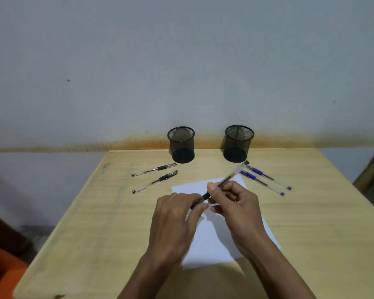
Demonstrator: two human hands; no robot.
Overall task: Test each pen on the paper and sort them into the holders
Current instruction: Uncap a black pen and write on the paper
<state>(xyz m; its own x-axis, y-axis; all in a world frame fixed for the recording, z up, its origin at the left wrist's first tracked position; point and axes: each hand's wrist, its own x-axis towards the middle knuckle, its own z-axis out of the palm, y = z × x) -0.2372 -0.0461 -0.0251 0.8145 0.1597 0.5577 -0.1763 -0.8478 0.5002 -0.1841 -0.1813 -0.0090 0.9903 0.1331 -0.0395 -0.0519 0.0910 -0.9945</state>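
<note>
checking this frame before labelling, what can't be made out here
Head view:
- Held pen: tip and cap end hidden by the left hand and right hand.
- Paper: middle covered by the hands, so any marks are unseen.
- Two mesh holders: dark bottoms; contents unclear.
- Left fingers: motion-blurred.

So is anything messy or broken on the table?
Nothing looks broken or spilled. Both mesh holders stand upright. Two black pens lie on the left, two blue pens on the right. The paper lies a bit crooked. An orange-brown stain runs along the wall behind the table.
</note>
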